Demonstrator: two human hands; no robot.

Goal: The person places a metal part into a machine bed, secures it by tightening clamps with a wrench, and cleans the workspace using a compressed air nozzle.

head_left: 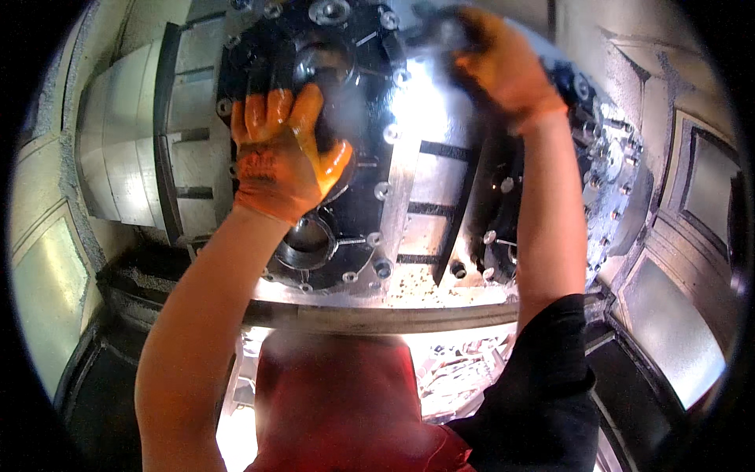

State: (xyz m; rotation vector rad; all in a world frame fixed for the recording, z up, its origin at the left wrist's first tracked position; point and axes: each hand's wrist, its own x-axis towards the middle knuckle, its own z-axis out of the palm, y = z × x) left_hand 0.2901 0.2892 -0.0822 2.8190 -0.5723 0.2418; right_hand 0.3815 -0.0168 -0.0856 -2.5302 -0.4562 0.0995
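Note:
My left hand (pixel 275 157), in a wet orange work glove, rests against a black cast metal housing (pixel 362 212). Its thumb and fingers are spread; the fingertips merge with the dark metal. Round bores and several bolt holes mark the housing's face. Higher up on the right, my right hand (pixel 507 71), gloved in orange too, is closed round a dark, blunt-ended object (pixel 448 35). Blur and glare hide its exact kind. That object is near the housing's upper right edge; whether they touch I cannot tell.
A silver slotted fixture plate (pixel 432 189) stands right of the housing, with a second dark casting (pixel 503 228) beyond it. Below runs a metal ledge (pixel 377 318). Bright metal chips (pixel 464 370) lie underneath. Metal walls with panels (pixel 696 173) enclose both sides.

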